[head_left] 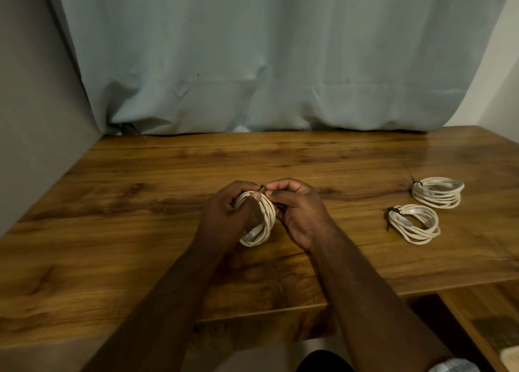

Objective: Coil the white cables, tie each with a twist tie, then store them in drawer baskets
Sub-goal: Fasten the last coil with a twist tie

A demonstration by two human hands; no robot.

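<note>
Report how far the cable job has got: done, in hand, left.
Done: two coiled white cables lie on the wooden table at the right, the far coil and the near coil, each with a dark tie. In hand: the left hand grips a third coil while the right hand pinches a dark twist tie at its top. Left: finishing that tie and storing all three; no drawer baskets show.

Glossy wooden table [140, 203] under dim warm light; pale blue curtain [266, 62] behind, grey wall [33, 104] at left.

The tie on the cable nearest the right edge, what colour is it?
Black twist tie, seen in the head view.
</note>
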